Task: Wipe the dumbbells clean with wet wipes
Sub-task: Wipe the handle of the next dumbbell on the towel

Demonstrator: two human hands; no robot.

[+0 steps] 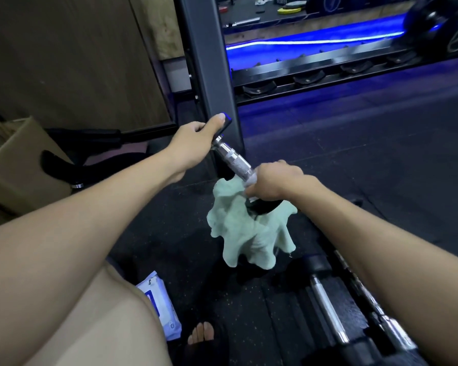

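**Wiping the handle, near the lower head**

The small dumbbell with a knurled chrome handle and black heads (pixel 232 157) is tilted in the air between my hands, above the dark rubber gym floor (pixel 354 159); its upper head points toward the grey steel upright of the rack (pixel 209 62) and its lower head sits just under my right fist. My left hand (pixel 196 140) grips the upper black head, thumb laid along its top and fingers curled round the far side, so it steadies the weight. My right hand (pixel 273 184) is curled round the low end of the handle, pinching a pale green cloth-like wet wipe (pixel 245 233) against the metal; most of the wipe hangs loose below, draping over the lower head.

I judge the step in hand to be the rubbing of the handle itself. The chrome above my right fist shows bare, so the next move likely calls for sliding the wrapped fist up toward my left hand, or twisting the bar with the left while the right squeezes, keeping the loose wipe from slipping off.

By my knee, at the near edge of the floor in view, lies a white and blue wet-wipe packet (pixel 160 305). A second chrome-handled black dumbbell (pixel 325 305) lies on the floor under my right forearm.
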